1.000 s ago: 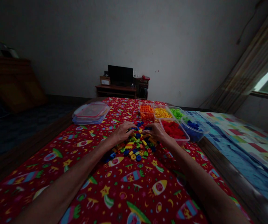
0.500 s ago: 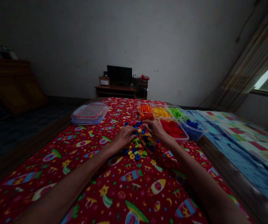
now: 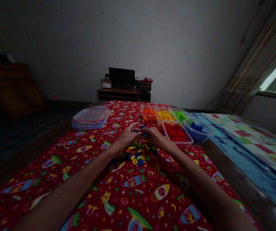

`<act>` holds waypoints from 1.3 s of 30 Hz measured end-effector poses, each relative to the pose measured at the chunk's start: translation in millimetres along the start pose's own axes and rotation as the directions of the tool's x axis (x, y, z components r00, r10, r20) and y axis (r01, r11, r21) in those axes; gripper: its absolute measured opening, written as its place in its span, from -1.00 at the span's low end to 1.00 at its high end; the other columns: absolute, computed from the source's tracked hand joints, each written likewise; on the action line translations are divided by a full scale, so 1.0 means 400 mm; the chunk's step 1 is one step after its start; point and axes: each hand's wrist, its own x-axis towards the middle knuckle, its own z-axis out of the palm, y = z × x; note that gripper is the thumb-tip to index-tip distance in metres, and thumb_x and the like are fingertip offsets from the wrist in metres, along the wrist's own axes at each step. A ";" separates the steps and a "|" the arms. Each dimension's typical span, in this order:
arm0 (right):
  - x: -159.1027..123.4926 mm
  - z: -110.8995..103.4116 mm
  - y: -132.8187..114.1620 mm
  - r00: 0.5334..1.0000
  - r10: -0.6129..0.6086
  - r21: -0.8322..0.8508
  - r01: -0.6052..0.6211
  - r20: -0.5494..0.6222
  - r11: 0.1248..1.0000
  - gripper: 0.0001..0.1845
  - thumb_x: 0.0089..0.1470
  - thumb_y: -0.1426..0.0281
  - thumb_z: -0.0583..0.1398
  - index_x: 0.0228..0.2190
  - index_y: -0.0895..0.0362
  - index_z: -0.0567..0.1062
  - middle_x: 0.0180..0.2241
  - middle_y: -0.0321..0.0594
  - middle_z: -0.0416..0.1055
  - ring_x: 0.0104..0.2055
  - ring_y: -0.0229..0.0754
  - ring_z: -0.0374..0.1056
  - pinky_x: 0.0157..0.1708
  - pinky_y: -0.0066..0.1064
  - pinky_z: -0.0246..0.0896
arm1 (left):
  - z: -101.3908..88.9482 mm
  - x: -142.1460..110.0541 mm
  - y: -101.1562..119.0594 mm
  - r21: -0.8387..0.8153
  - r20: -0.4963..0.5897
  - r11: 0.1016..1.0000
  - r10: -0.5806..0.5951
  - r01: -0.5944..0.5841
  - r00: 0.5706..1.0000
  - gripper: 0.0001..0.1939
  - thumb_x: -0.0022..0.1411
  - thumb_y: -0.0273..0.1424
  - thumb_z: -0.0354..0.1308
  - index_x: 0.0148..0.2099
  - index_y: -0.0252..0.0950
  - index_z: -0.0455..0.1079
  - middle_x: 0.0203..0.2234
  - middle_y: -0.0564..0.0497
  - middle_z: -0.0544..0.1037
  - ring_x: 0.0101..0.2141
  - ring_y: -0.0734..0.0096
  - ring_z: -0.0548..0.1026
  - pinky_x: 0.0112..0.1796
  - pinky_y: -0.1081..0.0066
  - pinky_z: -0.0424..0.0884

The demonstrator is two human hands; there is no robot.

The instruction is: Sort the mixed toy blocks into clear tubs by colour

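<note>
My left hand (image 3: 127, 134) is raised just over a heap of mixed toy building blocks (image 3: 138, 150), its fingers stretched and apart from the thumb. Close beside it, my right hand (image 3: 155, 137) reaches in from the right with its fingers bent and drawn together, their tips near the left fingers. Whatever the right fingertips hold, if anything, is too small and dark to make out. Blue blocks (image 3: 142, 127) show right behind the fingertips. Yellow, green, orange and blue pieces, some of them round wheels, lie loose on the red patterned cloth (image 3: 133, 195).
Right of the heap stand clear tubs of sorted blocks: orange (image 3: 148, 112), yellow (image 3: 165, 115), green (image 3: 179, 115), red (image 3: 176, 132) and blue (image 3: 198, 128). Stacked plastic lids (image 3: 92, 117) lie at the left. A bed (image 3: 243, 138) adjoins the table's right edge.
Both hands have lifted from the heap and come closer together, fingertips nearly meeting. The left fingers have straightened, and more of the heap's front shows.
</note>
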 end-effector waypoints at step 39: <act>-0.058 -0.248 0.058 0.909 0.209 -0.430 -0.361 -0.360 0.828 -0.75 0.15 0.47 0.05 -0.36 0.16 0.54 -0.46 -0.14 0.50 -0.45 -0.22 0.34 -0.43 -0.45 0.03 | 0.055 -0.065 0.008 0.691 0.591 0.254 0.342 -0.677 0.731 -0.69 0.31 -0.34 -0.02 0.08 -0.13 0.32 0.11 -0.01 0.36 0.15 0.23 0.24 0.18 0.11 0.07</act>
